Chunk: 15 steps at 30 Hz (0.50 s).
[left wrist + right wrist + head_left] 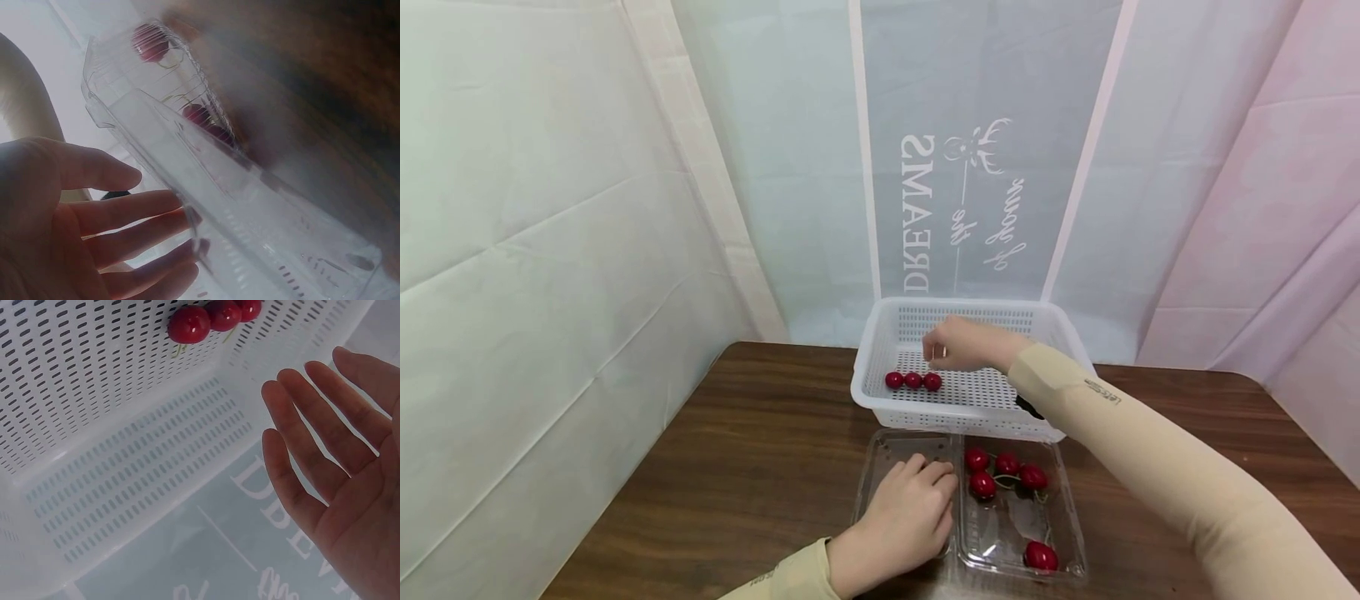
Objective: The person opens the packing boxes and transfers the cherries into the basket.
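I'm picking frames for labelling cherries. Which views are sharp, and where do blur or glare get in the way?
Head view: evenly lit and sharp; cherries in the white basket read clearly. Left wrist view: hazy and washed out by backlight, the clear clamshell smeared and the wooden table blurred. Right wrist view: crisp on the basket holes, with the right hand slightly soft up close.

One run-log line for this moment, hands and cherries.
left hand flat on clamshell lid | right hand open over basket | basket: three cherries | clamshell tray: five cherries

Eight cherries (913, 381), one white basket (880, 321), one clear clamshell box (1067, 517), two hands (906, 521)
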{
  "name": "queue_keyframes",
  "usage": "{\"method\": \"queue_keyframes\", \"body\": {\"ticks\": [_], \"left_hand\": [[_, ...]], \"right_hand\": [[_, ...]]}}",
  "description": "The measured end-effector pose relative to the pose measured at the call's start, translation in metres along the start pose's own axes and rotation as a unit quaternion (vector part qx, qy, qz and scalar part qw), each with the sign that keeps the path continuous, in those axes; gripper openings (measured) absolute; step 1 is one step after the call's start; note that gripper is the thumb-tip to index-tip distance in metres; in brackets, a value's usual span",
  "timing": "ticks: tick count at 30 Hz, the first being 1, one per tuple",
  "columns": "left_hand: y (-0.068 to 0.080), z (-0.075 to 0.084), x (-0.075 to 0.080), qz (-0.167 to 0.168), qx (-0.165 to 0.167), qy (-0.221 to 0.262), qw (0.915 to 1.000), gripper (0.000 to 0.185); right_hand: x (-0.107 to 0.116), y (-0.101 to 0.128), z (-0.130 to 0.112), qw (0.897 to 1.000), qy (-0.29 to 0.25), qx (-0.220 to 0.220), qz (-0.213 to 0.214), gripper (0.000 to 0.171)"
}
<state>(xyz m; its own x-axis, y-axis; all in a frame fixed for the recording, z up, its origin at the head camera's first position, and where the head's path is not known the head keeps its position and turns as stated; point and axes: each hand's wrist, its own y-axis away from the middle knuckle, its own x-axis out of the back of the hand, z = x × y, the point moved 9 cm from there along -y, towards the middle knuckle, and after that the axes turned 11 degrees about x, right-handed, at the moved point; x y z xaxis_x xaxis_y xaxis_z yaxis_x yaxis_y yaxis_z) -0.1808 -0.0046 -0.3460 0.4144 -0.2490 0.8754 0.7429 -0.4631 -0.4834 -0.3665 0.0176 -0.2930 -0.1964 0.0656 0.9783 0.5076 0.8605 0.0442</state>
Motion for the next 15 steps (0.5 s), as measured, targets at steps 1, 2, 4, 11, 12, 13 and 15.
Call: {"method": "queue_keyframes", "body": {"ticks": [1, 2, 4, 11, 12, 13, 15], "left_hand": [[0.000, 0.000, 0.000, 0.000, 0.000, 0.000, 1.0000, 0.017], [0.000, 0.000, 0.000, 0.000, 0.000, 0.000, 1.0000, 0.017], [0.000, 0.000, 0.000, -0.002, 0.000, -0.001, 1.0000, 0.017], [0.000, 0.001, -0.002, -0.010, 0.002, -0.005, 0.9999, 0.018], [0.000, 0.001, -0.002, -0.010, 0.002, -0.005, 0.9999, 0.018], [0.000, 0.001, -0.002, -0.009, 0.002, -0.005, 0.9999, 0.018], [0.000, 0.001, -0.001, -0.008, 0.002, -0.005, 1.0000, 0.018]], "right_hand": [[0.000, 0.002, -0.001, 1.000, 0.000, 0.002, 0.001, 0.006], [0.000, 0.005, -0.002, 1.000, 0.000, 0.002, 0.001, 0.006], [0.000, 0.010, -0.004, 1.000, 0.001, 0.003, 0.000, 0.006], [0.002, 0.024, -0.012, 0.999, 0.007, 0.027, 0.022, 0.007], [0.003, 0.026, -0.013, 0.999, 0.007, 0.030, 0.026, 0.007], [0.004, 0.028, -0.015, 0.999, 0.007, 0.033, 0.030, 0.006], [0.006, 0.032, -0.018, 0.999, 0.005, 0.038, 0.037, 0.007]]}}
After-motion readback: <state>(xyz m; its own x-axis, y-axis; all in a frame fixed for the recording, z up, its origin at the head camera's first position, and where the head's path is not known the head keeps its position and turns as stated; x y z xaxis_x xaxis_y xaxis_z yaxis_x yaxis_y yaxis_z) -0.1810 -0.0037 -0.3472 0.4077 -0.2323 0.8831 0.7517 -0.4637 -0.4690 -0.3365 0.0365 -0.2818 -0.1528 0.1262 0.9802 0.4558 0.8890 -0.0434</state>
